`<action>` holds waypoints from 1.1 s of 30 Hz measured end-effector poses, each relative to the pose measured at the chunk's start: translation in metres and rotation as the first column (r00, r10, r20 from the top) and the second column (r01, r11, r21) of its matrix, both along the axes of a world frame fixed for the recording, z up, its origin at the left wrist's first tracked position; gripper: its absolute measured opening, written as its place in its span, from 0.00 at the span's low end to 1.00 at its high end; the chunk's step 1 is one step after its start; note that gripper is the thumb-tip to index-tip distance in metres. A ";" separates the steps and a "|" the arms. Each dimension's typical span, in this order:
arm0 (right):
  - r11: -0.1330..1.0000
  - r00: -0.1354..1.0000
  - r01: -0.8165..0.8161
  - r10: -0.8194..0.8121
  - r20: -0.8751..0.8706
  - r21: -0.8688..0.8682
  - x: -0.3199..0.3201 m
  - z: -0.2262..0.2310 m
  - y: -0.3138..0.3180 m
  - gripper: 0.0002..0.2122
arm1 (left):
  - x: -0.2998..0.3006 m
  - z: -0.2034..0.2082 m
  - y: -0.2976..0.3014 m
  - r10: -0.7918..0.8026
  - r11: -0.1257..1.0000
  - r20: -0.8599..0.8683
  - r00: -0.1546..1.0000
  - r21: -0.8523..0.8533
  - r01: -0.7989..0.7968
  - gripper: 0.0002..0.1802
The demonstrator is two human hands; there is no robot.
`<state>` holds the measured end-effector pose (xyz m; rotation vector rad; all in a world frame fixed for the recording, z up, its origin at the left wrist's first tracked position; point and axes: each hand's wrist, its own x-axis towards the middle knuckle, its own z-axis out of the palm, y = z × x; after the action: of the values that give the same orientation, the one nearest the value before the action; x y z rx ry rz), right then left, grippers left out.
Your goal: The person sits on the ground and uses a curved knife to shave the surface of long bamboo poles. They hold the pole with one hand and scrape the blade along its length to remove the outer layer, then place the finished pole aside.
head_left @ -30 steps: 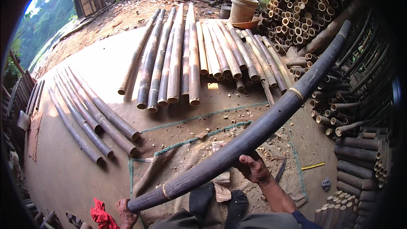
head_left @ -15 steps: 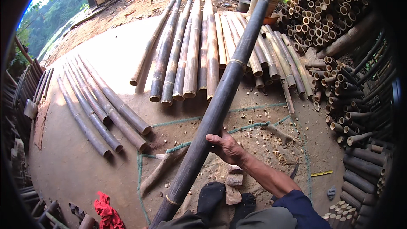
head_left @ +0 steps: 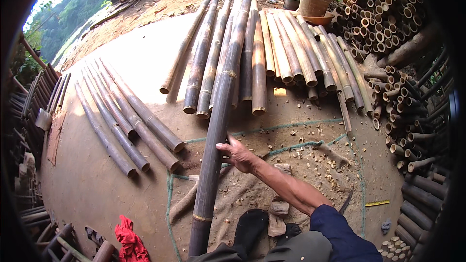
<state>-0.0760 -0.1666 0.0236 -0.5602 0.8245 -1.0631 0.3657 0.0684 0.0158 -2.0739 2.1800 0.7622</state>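
Observation:
A long dark bamboo pole [head_left: 217, 131] slants away from me, its near end beside my left leg and its far end over the bamboo lying at the back. My right hand [head_left: 238, 155] grips it around the middle from the right; the thumb shows on the side and the other fingers are mostly hidden behind the pole. My left hand is out of view. Wood blocks [head_left: 279, 207] sit between my dark-covered feet [head_left: 251, 225]. A dark curved blade [head_left: 345, 203] lies to the right of my forearm.
Several bamboo poles [head_left: 131, 121] lie on the left, with more laid out at the back [head_left: 258, 87]. Cut bamboo [head_left: 376, 9] is piled high on the right. Green-edged sacking [head_left: 310, 144] carries scattered wood chips. A red cloth [head_left: 130, 240], a yellow measuring strip [head_left: 377, 203] and a bucket [head_left: 314, 0] also show.
The pole has swung left at its far end and now points more straight ahead. My right hand moved left with it, keeping its grip. The view has shifted slightly.

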 end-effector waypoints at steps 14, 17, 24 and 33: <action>0.989 0.990 0.089 -0.101 -0.099 -0.114 -0.045 0.058 0.086 0.21 | -0.172 0.093 -0.164 0.122 0.976 -0.300 0.946 0.211 -0.059 0.40; 0.989 0.984 0.149 -0.150 -0.100 -0.019 -0.053 0.045 0.138 0.20 | -0.201 0.090 -0.214 0.102 0.991 -0.363 0.926 0.117 -0.064 0.37; 0.962 0.986 0.156 -0.137 -0.097 0.224 -0.032 -0.018 0.225 0.20 | -0.253 0.041 -0.352 0.249 0.958 -0.719 0.649 0.280 -0.057 0.34; 0.972 0.967 0.035 0.026 -0.255 0.232 -0.020 -0.015 0.241 0.19 | -0.325 0.028 -0.425 -0.155 0.972 -0.620 0.769 -0.236 0.005 0.51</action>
<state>-0.0958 0.0739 0.0082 -0.5000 1.1637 -0.8909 0.0411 -0.3566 0.0440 -1.9872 2.7809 1.4558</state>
